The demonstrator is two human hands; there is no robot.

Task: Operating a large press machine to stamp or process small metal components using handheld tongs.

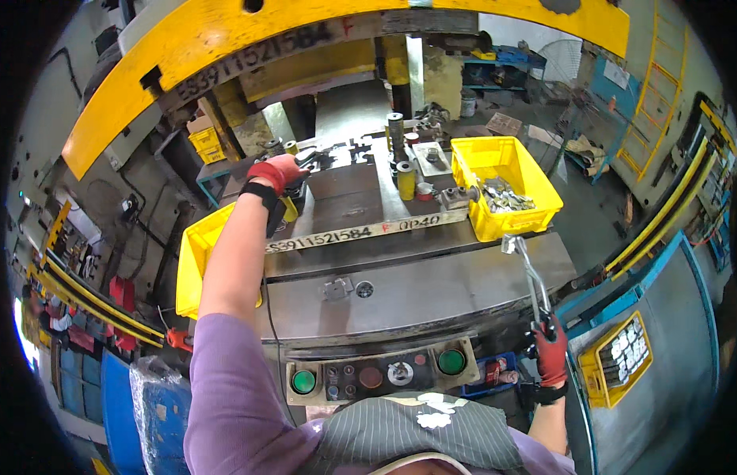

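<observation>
My left hand (279,172), in a red glove with dark fingers, reaches over the left side of the press die (344,190). Its fingers look stretched out close to flat cut metal pieces (342,154) on the die, and I see nothing plainly held. Low on the right, my right hand (549,352) is closed round the handles of long metal tongs (533,277). A small bright metal part (510,244) sits at the tongs' tip, just in front of a yellow bin (503,226) holding many small metal parts (504,196).
Another yellow bin (196,261) stands left, partly behind my arm. Guide posts (405,180) rise from the die. A control panel (376,376) with two green buttons lies before me. A yellow crate of parts (618,360) sits at right. The yellow press frame (344,36) hangs overhead.
</observation>
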